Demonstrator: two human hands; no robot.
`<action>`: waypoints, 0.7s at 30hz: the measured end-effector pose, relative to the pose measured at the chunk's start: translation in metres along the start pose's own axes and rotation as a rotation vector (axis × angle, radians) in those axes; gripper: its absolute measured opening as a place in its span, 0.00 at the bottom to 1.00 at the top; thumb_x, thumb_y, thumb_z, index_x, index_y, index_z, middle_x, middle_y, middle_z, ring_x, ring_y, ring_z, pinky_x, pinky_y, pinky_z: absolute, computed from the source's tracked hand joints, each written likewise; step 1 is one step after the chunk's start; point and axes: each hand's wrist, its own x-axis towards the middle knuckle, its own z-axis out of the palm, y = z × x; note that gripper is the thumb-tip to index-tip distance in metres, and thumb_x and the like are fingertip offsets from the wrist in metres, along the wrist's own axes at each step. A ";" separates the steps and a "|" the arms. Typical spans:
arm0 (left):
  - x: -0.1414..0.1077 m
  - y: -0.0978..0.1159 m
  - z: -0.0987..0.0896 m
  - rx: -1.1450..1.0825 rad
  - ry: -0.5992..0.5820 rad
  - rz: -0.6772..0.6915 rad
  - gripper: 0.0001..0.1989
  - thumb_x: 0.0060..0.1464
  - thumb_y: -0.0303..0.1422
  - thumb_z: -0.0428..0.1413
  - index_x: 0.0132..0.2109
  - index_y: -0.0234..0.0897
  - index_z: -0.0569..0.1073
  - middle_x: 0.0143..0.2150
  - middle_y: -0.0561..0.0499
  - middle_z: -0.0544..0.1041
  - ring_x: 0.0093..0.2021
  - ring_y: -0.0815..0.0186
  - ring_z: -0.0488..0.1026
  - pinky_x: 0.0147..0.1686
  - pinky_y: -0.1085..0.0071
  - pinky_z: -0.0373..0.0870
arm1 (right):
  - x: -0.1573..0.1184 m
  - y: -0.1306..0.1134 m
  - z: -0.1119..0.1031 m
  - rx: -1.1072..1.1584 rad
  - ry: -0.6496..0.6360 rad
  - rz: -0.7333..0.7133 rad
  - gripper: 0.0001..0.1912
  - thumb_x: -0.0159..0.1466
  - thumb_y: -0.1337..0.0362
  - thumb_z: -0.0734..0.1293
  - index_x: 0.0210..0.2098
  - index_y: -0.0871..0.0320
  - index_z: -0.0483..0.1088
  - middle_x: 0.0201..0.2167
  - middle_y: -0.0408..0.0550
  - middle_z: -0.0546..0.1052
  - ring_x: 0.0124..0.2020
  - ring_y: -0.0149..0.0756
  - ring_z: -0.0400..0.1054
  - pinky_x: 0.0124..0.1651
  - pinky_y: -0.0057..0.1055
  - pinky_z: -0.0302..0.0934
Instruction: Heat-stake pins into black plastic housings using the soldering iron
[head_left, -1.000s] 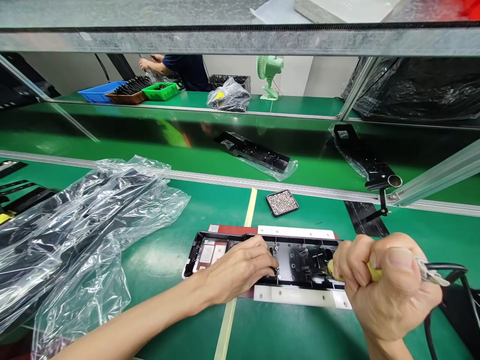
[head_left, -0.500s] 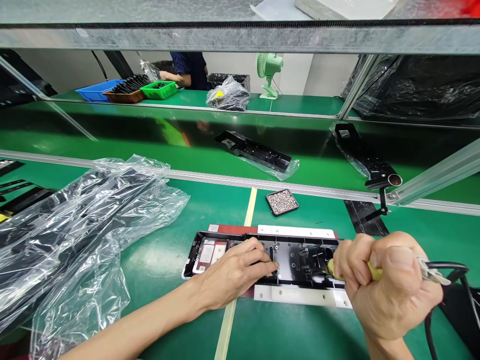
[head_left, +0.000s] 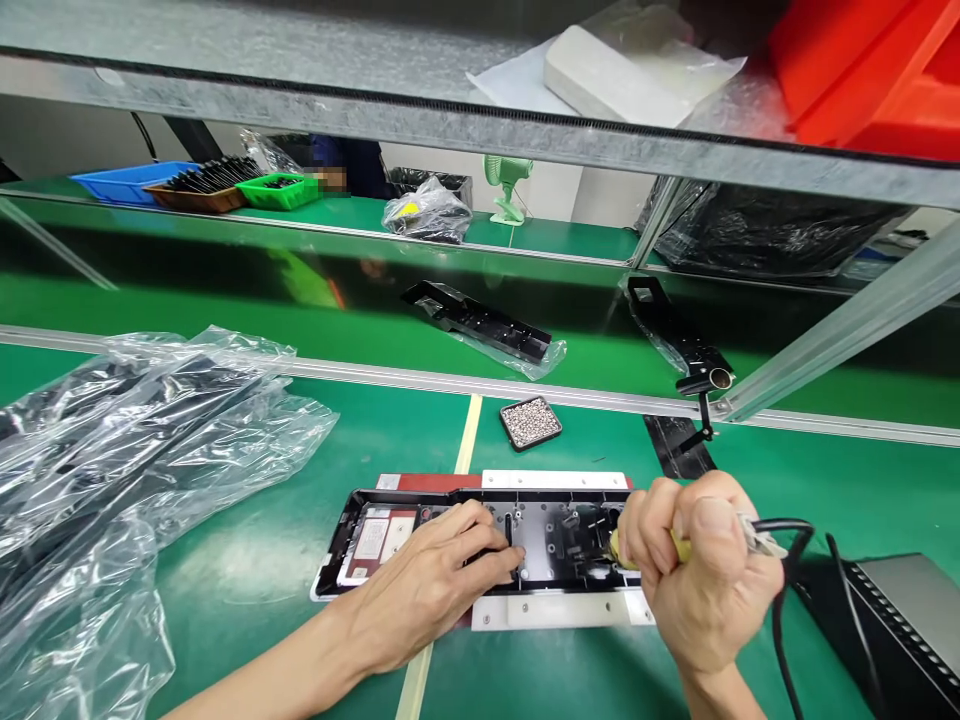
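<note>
A long black plastic housing (head_left: 551,510) lies open side up in a red and white fixture (head_left: 566,609). My left hand (head_left: 450,560) rests on its middle with fingers stretched out, their tips near a small slot; no object shows in them. My right hand (head_left: 694,570) is closed around a yellow-bodied corded electric screwdriver (head_left: 617,548). The tool's tip points into the right part of the housing, and its exact contact point is hard to make out. Behind the housing sits a small black tray of tiny silvery screws (head_left: 531,423).
Plastic-wrapped black parts (head_left: 150,430) cover the left of the bench. A bagged black part (head_left: 480,325) lies beyond the rail. A metal post (head_left: 847,310) and black equipment (head_left: 892,620) stand right, with a shelf (head_left: 337,105) overhead. Opposite, a person (head_left: 360,165) is beside a green basket (head_left: 279,192).
The view has shifted, so the bench things appear further left and lower. Both my hands keep their places on the housing and tool. The person opposite has lowered a hand toward the green basket.
</note>
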 end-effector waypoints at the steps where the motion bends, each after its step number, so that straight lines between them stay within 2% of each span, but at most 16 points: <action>1: 0.002 0.003 -0.001 -0.011 0.018 -0.007 0.17 0.68 0.23 0.53 0.61 0.37 0.71 0.49 0.44 0.78 0.47 0.58 0.69 0.42 0.61 0.72 | 0.000 0.000 0.000 -0.004 -0.007 -0.005 0.19 0.71 0.61 0.65 0.24 0.55 0.59 0.14 0.34 0.59 0.14 0.25 0.53 0.15 0.22 0.51; 4: 0.011 0.013 -0.005 -0.076 0.080 -0.011 0.12 0.69 0.27 0.54 0.56 0.37 0.74 0.47 0.45 0.79 0.45 0.59 0.69 0.42 0.62 0.71 | 0.000 0.001 0.001 -0.012 -0.027 -0.016 0.18 0.72 0.61 0.64 0.25 0.55 0.60 0.14 0.34 0.59 0.14 0.25 0.53 0.15 0.22 0.51; 8: 0.035 0.028 -0.010 -0.226 0.219 -0.032 0.07 0.70 0.29 0.53 0.50 0.36 0.75 0.45 0.47 0.80 0.45 0.61 0.71 0.48 0.61 0.69 | -0.004 0.003 0.001 0.002 -0.073 -0.013 0.16 0.72 0.59 0.64 0.28 0.55 0.62 0.15 0.34 0.60 0.16 0.25 0.54 0.17 0.23 0.53; 12: 0.063 0.046 -0.018 -0.439 0.280 -0.269 0.12 0.73 0.36 0.49 0.45 0.37 0.74 0.43 0.49 0.79 0.43 0.63 0.72 0.47 0.63 0.67 | -0.009 0.008 -0.001 0.010 -0.091 -0.058 0.15 0.73 0.52 0.61 0.36 0.54 0.67 0.16 0.35 0.62 0.16 0.27 0.55 0.19 0.26 0.53; 15: 0.083 0.058 -0.021 -0.634 0.281 -0.364 0.16 0.74 0.43 0.45 0.45 0.38 0.71 0.41 0.50 0.77 0.41 0.64 0.72 0.44 0.64 0.67 | -0.007 0.009 -0.004 -0.068 -0.138 -0.033 0.17 0.76 0.54 0.58 0.33 0.55 0.65 0.18 0.37 0.63 0.18 0.27 0.57 0.21 0.28 0.54; 18: 0.100 0.063 -0.017 -0.770 0.306 -0.330 0.22 0.72 0.52 0.41 0.43 0.39 0.67 0.38 0.51 0.74 0.38 0.64 0.71 0.41 0.65 0.68 | 0.000 0.003 -0.008 -0.269 -0.226 -0.099 0.19 0.76 0.58 0.58 0.29 0.56 0.67 0.25 0.43 0.70 0.27 0.31 0.66 0.32 0.33 0.63; 21: 0.110 0.064 -0.008 -0.779 0.333 -0.323 0.29 0.69 0.58 0.39 0.41 0.39 0.70 0.37 0.49 0.75 0.38 0.61 0.71 0.41 0.64 0.69 | 0.009 -0.007 -0.010 -0.467 -0.291 -0.260 0.17 0.75 0.61 0.59 0.32 0.55 0.73 0.35 0.48 0.74 0.46 0.39 0.70 0.49 0.38 0.65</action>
